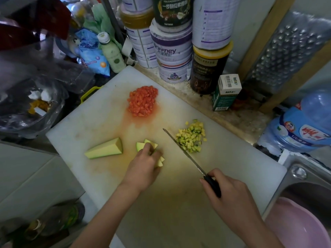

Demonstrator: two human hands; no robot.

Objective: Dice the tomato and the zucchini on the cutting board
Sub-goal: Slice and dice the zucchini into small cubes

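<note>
At center frame, a person's left hand [145, 163] curls its fingers over a bundle of zucchini strips [140, 145], holding them on the white cutting board [89, 122]. The right hand [231, 194], lower right, grips the black handle of a knife [182, 149], whose blade angles toward the upper left between the strips and a pile of diced zucchini [192, 136]. An uncut zucchini wedge [105, 149] lies left of the strips. Diced tomato [142, 101] is heaped above center. Stacked tins [172, 56] line the top of the frame.
</note>
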